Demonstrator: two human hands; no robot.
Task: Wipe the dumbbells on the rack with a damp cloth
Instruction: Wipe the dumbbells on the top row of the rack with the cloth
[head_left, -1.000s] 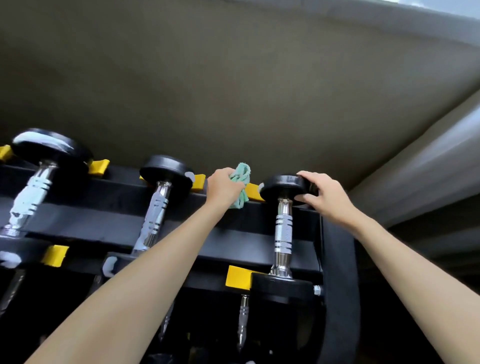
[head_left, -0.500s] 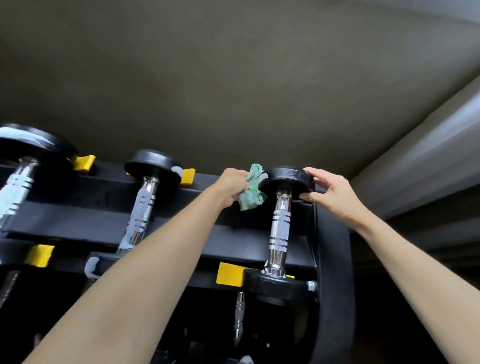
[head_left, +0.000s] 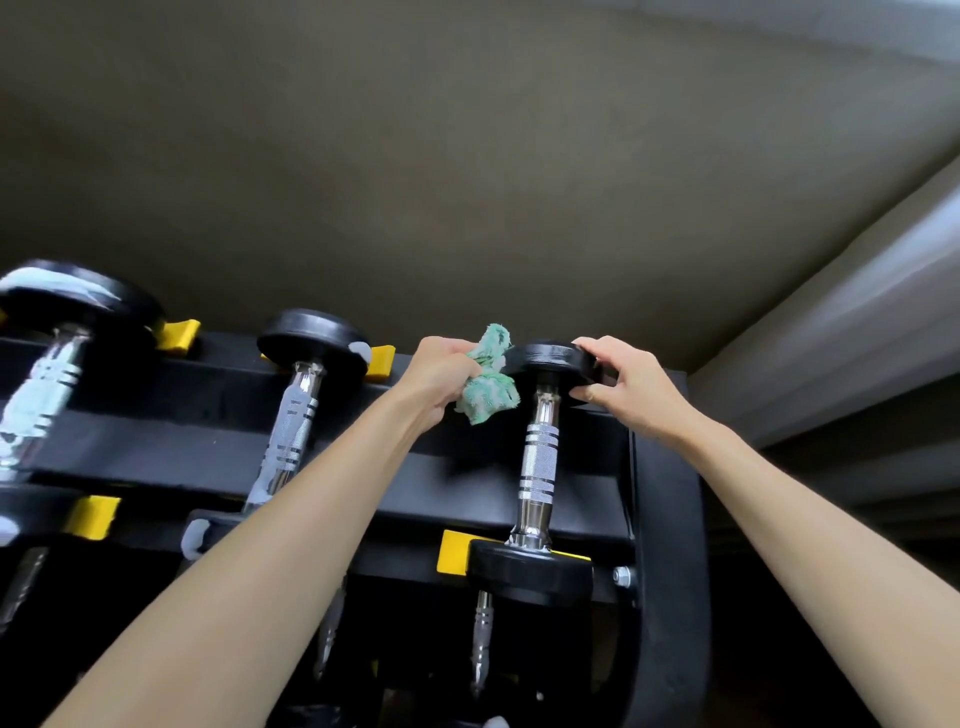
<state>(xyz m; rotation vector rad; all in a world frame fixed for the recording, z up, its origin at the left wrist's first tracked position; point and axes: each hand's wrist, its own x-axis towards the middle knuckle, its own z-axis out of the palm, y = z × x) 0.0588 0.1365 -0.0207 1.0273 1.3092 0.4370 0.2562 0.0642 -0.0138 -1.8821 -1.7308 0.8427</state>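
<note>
1. Where the right-hand dumbbell (head_left: 537, 467) lies on the top tier of the black rack (head_left: 670, 519), we see its long axis run away from the viewer. One black head sits at the near rail, the chrome handle climbs almost straight up the view with a slight lean to the right, and the other head points at the wall (head_left: 467, 156).
2. We note the left hand (head_left: 441, 374) with its fingers curled tightly round a bunched green cloth (head_left: 488, 389). The cloth touches the left edge of the far head, just above the top of the handle.
3. We note the right hand (head_left: 634, 389) gripping the right rim of the same far head, fingers curled over its top edge and thumb beneath it.
4. We count three dumbbells on this tier. The middle dumbbell (head_left: 293, 431) and the left-most dumbbell (head_left: 41, 405) lie with the same near-to-far axis, well apart from both hands.
5. We count one cloth and two hands.
6. We count at least four yellow cradles (head_left: 452, 558) beside the dumbbell heads.
7. We count three chrome handles (head_left: 483, 634) partly visible on a lower tier, their heads hidden.
</note>
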